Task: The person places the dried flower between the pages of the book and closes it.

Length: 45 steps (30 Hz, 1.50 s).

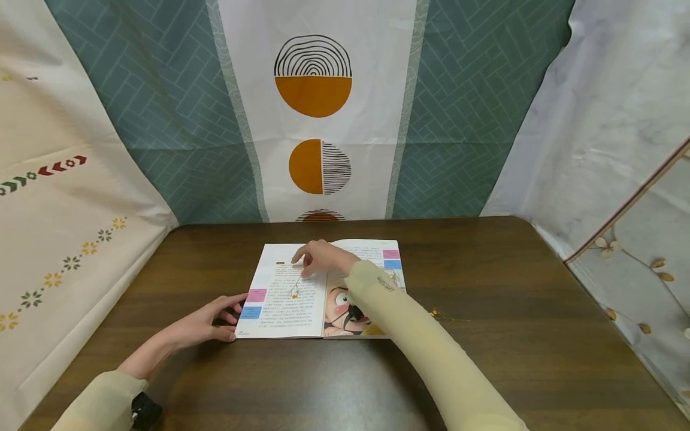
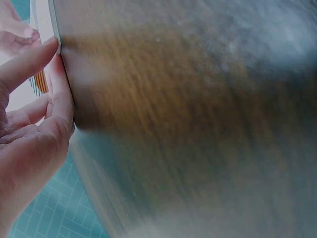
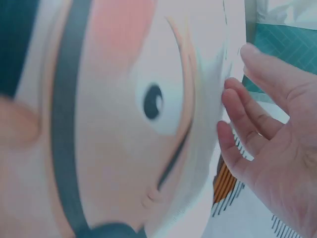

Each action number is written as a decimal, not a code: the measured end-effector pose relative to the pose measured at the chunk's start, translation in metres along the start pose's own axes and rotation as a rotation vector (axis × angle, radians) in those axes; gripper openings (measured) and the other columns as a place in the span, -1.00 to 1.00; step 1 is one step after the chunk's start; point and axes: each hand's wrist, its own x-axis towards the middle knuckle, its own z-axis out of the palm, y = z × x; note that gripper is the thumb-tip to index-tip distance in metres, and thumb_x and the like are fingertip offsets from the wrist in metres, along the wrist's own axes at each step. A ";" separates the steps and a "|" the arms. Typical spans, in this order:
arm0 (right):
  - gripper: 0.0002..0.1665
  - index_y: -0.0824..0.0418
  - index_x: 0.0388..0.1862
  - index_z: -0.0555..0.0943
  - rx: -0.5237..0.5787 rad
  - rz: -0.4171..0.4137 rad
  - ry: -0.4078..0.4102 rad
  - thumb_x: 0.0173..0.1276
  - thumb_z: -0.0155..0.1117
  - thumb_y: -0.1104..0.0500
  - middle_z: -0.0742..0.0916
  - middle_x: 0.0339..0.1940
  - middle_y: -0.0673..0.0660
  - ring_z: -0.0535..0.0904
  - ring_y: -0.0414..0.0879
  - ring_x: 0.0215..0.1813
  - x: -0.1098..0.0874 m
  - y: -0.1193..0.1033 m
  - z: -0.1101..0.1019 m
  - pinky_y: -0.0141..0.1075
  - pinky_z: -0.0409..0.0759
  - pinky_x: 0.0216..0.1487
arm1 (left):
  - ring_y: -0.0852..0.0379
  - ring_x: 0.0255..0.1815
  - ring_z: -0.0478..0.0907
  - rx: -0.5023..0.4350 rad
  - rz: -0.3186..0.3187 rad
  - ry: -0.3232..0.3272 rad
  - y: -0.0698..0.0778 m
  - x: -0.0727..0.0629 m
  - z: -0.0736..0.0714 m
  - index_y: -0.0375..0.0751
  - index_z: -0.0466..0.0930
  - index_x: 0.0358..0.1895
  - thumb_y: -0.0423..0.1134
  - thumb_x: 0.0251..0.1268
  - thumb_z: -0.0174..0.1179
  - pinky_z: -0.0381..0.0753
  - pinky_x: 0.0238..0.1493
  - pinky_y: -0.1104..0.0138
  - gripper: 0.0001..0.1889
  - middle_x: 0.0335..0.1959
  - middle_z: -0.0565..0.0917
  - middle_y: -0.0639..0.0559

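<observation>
An open book (image 1: 286,311) lies on the table, its left page printed with text and its right page with a cartoon face (image 3: 119,99). A dried sprig with a small yellow flower (image 1: 294,294) lies on the left page. Above that page is my right hand (image 1: 321,257), its thumb near the sprig's thin stem; the right wrist view shows loosely bent fingers (image 3: 237,101) with no visible grip. My left hand (image 1: 210,322) touches the book's left edge, index finger and thumb (image 2: 34,62) spread apart, the thumb at the near corner.
Another yellow-flowered sprig (image 1: 435,313) lies on the brown wooden table (image 1: 485,269), right of the book and partly behind my right sleeve (image 1: 431,341). A patterned curtain (image 1: 323,126) hangs behind the table, and pale cloths (image 1: 59,239) hang at its sides.
</observation>
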 end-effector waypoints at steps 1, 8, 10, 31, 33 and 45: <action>-0.51 0.04 0.23 0.61 -0.007 -0.007 -0.012 0.31 0.40 0.12 0.74 -0.08 0.06 0.61 -0.15 -0.05 -0.001 0.000 -0.001 -0.34 0.51 0.12 | 0.17 -0.01 0.41 -0.001 -0.001 -0.001 0.000 0.000 0.000 -0.39 0.01 0.54 -0.34 0.17 0.33 0.47 -0.09 0.45 -0.10 0.15 0.27 -0.31; -0.50 0.11 0.29 0.56 -0.029 -0.048 -0.011 0.38 0.32 0.06 0.70 0.08 0.14 0.62 -0.05 0.10 -0.013 -0.009 -0.010 -0.26 0.53 0.20 | 0.22 -0.04 0.41 -0.010 0.009 0.005 -0.002 0.000 0.000 -0.41 0.02 0.53 -0.34 0.16 0.34 0.47 -0.10 0.45 -0.10 0.14 0.28 -0.31; -0.50 0.15 0.27 0.56 -0.027 -0.061 0.014 0.39 0.31 0.06 0.70 0.10 0.17 0.61 -0.03 0.10 -0.018 -0.013 -0.013 -0.24 0.54 0.20 | 0.24 -0.05 0.41 -0.013 0.016 0.006 -0.002 0.000 0.000 -0.42 0.02 0.52 -0.35 0.16 0.34 0.48 -0.11 0.46 -0.10 0.14 0.28 -0.31; -0.68 0.09 0.06 0.67 -0.072 -0.049 0.427 0.36 0.34 0.07 0.73 -0.08 0.02 0.63 -0.09 -0.03 -0.112 -0.001 -0.025 -0.22 0.59 0.02 | 0.09 0.00 0.40 -0.018 -0.011 0.006 0.000 0.003 0.001 -0.40 0.01 0.53 -0.34 0.17 0.34 0.50 -0.11 0.44 -0.10 0.16 0.28 -0.32; -0.70 0.09 0.05 0.67 -0.057 -0.037 0.459 0.37 0.33 0.08 0.73 -0.09 0.02 0.63 -0.11 -0.05 -0.121 0.001 -0.023 -0.22 0.60 0.01 | 0.10 0.00 0.40 -0.013 -0.009 0.009 0.000 0.003 0.002 -0.39 0.02 0.53 -0.34 0.17 0.34 0.50 -0.11 0.44 -0.10 0.16 0.29 -0.32; -0.62 0.09 0.15 0.61 -0.088 -0.031 0.517 0.38 0.31 0.07 0.73 -0.01 0.03 0.63 -0.07 0.05 -0.166 0.013 0.002 -0.15 0.60 0.07 | 0.04 0.02 0.40 -0.018 -0.014 0.011 -0.003 0.002 0.001 -0.38 0.02 0.53 -0.34 0.16 0.34 0.50 -0.09 0.44 -0.10 0.17 0.30 -0.31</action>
